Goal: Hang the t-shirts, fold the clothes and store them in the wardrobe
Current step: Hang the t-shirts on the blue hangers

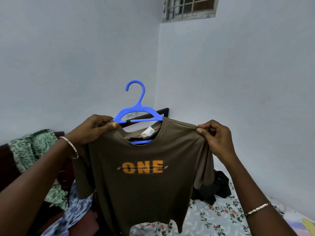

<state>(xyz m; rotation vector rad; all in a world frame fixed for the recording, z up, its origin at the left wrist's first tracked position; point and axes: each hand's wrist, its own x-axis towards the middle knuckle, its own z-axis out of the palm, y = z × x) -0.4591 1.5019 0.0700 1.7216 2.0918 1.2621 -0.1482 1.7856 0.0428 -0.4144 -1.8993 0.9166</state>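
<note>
1. At the far left, a green patterned cloth (pixel 32 150) lies draped over the dark wooden bed frame (pixel 64 174), with a blue floral cloth (pixel 75 210) bunched below it.
2. The left hand (pixel 92 131) is raised in front of the person, a bangle (pixel 72 147) on its wrist. Its grip is clenched on the left shoulder of the brown t-shirt (pixel 144 193) together with the left end of the blue hanger (pixel 136 114), thumb pressed on top.
3. The hanger sits partly inside the neck opening; its hook points up against the pale blue wall (pixel 85 57), and its right arm is tucked under the shirt's right shoulder.
4. The t-shirt is held up in mid-air above the bed, front facing the person, with "ONE" printed in orange across the chest and a white label showing at the collar.
5. The right hand (pixel 214 137) pinches the shirt's right shoulder seam between thumb and fingertips; a bracelet (pixel 257 208) shows on that wrist.
6. Behind the shirt to the right, a dark garment (pixel 216 186) lies crumpled on the floral bed sheet (pixel 221 218).
7. High on the right wall is a barred window (pixel 190 7).
</note>
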